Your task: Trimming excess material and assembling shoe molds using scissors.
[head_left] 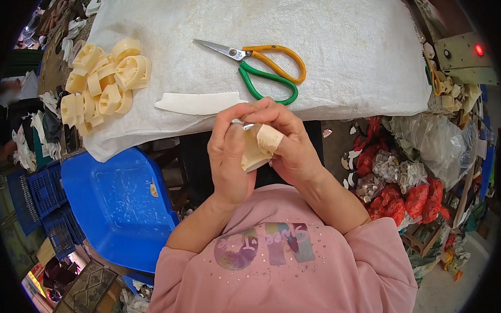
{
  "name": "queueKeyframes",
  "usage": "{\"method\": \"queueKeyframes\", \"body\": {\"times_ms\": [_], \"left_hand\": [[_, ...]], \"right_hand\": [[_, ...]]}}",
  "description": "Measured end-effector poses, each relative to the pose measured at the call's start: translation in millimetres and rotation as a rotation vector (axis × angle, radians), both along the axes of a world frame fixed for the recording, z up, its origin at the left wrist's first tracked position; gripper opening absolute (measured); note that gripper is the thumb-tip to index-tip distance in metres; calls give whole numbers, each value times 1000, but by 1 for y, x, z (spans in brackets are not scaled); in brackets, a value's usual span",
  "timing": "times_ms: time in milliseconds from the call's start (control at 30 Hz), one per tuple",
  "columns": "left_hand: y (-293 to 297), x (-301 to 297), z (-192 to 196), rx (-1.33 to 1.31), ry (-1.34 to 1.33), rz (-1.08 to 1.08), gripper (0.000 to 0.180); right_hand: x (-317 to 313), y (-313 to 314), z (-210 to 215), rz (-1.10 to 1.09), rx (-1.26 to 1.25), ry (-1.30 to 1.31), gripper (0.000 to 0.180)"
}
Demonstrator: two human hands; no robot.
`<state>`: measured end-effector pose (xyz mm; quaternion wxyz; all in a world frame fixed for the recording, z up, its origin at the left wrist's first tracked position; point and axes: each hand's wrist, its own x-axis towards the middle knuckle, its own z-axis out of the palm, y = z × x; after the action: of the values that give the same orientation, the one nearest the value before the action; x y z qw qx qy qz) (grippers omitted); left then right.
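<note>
Between both hands, in front of my chest at the table's near edge, is a cream plastic shoe heel (267,139). My left hand (228,158) is closed around its left side, the thumb lying along it. My right hand (295,144) grips the other side, with its fingers bent over the top. Something pale and shiny shows at the fingertips, partly hidden. Just beyond my left hand lies a curved white strip (197,103). Farther back rest scissors (237,54) with one orange and one green handle, blades pointing left. Several cream heels (101,85) are piled at the left.
White woven sheeting (353,55) covers the table. A blue plastic chair (130,207) stands at the lower left, beside blue crates (48,191). Red plastic bags (392,203) and clear bags (438,146) crowd the right side. A box with a red light (466,56) sits at the far right.
</note>
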<state>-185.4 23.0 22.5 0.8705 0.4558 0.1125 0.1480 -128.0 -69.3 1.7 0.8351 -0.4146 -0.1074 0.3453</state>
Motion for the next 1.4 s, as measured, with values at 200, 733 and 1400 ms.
{"method": "queueKeyframes", "body": {"times_ms": [200, 733, 1400], "left_hand": [[7, -4, -9, 121, 47, 39, 37], [18, 3, -1, -433, 115, -3, 68], [40, -8, 10, 601, 137, -116, 58]], "right_hand": [[2, 0, -6, -7, 58, -281, 22], [10, -9, -2, 133, -131, -184, 37], [34, -20, 13, 69, -310, -331, 27]]}}
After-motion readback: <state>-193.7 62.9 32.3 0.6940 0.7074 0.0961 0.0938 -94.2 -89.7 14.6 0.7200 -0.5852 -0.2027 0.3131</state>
